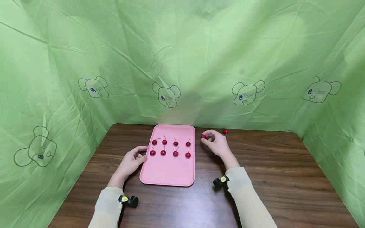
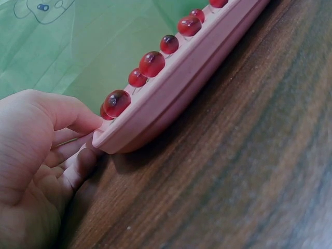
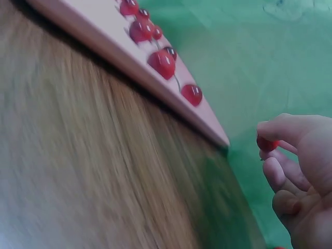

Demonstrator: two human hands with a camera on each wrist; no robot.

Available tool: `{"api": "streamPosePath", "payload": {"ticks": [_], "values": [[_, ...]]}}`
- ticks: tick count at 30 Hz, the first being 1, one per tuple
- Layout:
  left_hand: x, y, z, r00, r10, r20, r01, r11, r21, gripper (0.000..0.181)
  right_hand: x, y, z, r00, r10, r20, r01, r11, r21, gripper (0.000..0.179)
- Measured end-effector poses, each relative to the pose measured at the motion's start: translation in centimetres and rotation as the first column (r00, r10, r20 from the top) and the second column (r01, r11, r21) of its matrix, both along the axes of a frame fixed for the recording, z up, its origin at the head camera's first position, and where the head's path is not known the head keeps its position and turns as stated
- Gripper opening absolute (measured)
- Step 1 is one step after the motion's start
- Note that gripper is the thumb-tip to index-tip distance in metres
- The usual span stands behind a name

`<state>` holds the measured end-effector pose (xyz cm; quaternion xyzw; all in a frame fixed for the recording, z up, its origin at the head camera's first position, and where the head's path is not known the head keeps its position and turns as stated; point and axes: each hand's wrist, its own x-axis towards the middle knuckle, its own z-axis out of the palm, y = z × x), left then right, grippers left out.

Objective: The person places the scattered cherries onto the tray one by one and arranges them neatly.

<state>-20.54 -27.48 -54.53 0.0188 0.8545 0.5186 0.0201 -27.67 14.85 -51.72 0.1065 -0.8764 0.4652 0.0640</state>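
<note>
A pink tray (image 1: 168, 172) lies on the table with several red cherries (image 1: 175, 154) on it in two rows, their stems pointing mostly away from me. At the tray's left edge is my left hand (image 1: 132, 162); in the left wrist view its thumb and fingers pinch the rim (image 2: 155, 116). My right hand (image 1: 218, 145) is just right of the tray, above the table. Between its thumb and fingertips it holds one cherry (image 3: 267, 143), apart from the tray. Another cherry (image 1: 225, 131) lies beyond that hand, near the table's back edge.
The dark wood-grain table (image 1: 273, 177) has rounded back corners. Green cloth (image 1: 199, 63) printed with bear-head outlines hangs behind it and at both sides. Each wrist wears a small black camera (image 1: 219, 182) on a strap.
</note>
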Motion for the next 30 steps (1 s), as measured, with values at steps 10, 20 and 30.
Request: {"api": "streamPosePath", "payload": {"ticks": [10,20,30], "values": [[-0.2,-0.1,-0.4,1.0,0.0,-0.007,0.0,1.0,0.001,0.045,2.1,-4.1,1.6,0.997,0.078,-0.004,-0.078,0.995,-0.054,0.023],[-0.1,-0.2,-0.1,0.999,-0.016,-0.035,0.015,1.0,-0.026,0.036,4.0,-9.6,1.9,0.982,0.179,0.054,-0.171,0.978,-0.118,0.022],[-0.2,-0.3,-0.3,0.999,-0.027,-0.044,0.026,0.999,-0.024,0.036,6.0,-15.1,1.4,0.96,0.27,0.07,-0.262,0.96,-0.099,0.024]]}}
